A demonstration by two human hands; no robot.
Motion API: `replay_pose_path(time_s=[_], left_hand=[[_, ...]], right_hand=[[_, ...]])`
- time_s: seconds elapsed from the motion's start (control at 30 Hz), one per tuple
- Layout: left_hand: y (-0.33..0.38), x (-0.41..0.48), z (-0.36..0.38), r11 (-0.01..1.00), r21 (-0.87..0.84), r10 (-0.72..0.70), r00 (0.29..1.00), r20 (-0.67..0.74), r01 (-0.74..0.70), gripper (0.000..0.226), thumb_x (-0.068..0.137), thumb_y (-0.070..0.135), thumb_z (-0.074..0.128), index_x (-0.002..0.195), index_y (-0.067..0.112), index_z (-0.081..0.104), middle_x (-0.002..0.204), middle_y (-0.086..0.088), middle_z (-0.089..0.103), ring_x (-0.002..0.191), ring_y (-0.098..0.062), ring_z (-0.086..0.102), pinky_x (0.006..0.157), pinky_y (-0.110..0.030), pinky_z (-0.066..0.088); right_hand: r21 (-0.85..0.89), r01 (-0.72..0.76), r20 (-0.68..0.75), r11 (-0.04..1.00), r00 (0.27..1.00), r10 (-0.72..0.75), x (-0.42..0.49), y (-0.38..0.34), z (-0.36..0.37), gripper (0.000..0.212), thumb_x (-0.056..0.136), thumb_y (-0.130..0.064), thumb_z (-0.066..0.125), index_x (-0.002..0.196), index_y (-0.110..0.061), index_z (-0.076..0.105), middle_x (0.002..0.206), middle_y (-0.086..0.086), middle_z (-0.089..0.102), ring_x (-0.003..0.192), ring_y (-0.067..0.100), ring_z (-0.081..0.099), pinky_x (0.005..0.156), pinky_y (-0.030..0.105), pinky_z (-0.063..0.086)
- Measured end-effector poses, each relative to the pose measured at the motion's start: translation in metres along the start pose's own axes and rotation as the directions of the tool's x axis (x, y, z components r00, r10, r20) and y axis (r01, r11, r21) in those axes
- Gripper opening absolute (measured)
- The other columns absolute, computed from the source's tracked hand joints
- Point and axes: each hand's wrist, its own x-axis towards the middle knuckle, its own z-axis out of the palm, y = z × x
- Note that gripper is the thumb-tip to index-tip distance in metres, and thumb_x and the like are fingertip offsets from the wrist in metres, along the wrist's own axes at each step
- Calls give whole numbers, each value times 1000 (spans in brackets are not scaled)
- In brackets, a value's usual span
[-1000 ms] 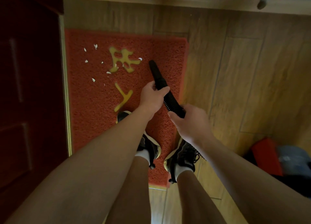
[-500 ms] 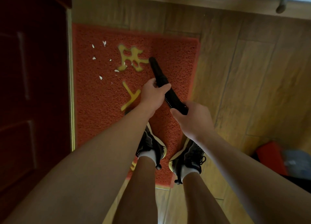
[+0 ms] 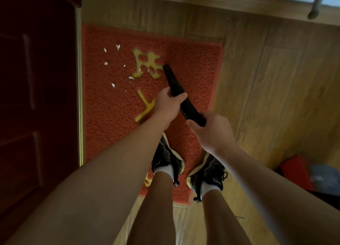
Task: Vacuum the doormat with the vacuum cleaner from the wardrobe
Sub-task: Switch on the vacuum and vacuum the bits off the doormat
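Observation:
A red doormat (image 3: 193,64) with yellow characters lies on the wooden floor below me. Several white scraps (image 3: 113,64) are scattered over its far left part. I hold a slim black vacuum cleaner (image 3: 174,83) slanted over the mat, its nozzle tip near the upper yellow character. My left hand (image 3: 168,105) grips the tube at its middle. My right hand (image 3: 213,132) grips the rear end, which it hides. Both my shoes stand on the mat's near part.
A dark red door (image 3: 36,97) with a brass threshold strip (image 3: 79,97) runs along the mat's left edge. A wooden skirting and a metal handle (image 3: 317,3) are at the top. A red and grey object (image 3: 301,173) sits on the floor at the right.
The nozzle tip has drifted slightly left toward the yellow character, and my view has shifted left over the mat. Both hands keep their grip.

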Motion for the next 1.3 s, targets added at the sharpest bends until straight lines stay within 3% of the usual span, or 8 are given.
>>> replay_pose_path(time_s=[0.23,0.53,0.97,1.3], left_hand=[[-7,2,-16,1000,-14,-4,1000,-22,4,12,90,24,73,101,25,69,104,2,73,101,-19,70,96,-48,58],[-14,-2,-38,1000,-25,-8,999,-39,7,13,88,28,73,99,30,68,105,2,72,101,-20,70,96,-49,57],[-17,-1,-60,998,-56,-23,999,-35,21,16,93,25,72,108,26,65,108,4,69,106,-23,67,98,-49,55],[-18,-3,-68,999,-46,-31,998,-51,29,34,93,29,72,125,18,66,118,1,67,108,-23,65,97,-51,54]], right_hand=[[-32,19,9,999,1000,-19,-2,-10,11,28,94,-43,62,80,-18,60,60,-1,59,44,15,51,39,28,38],[-89,38,13,995,999,-37,-4,-20,27,31,93,-45,62,78,-19,58,59,-2,58,46,13,51,42,23,33],[-103,52,33,993,998,-48,-2,-39,41,29,94,-44,62,81,-18,60,60,-2,58,48,14,51,44,28,37],[-123,54,40,991,998,-50,-2,-45,47,30,94,-43,62,79,-17,58,59,-2,55,47,15,48,45,30,36]])
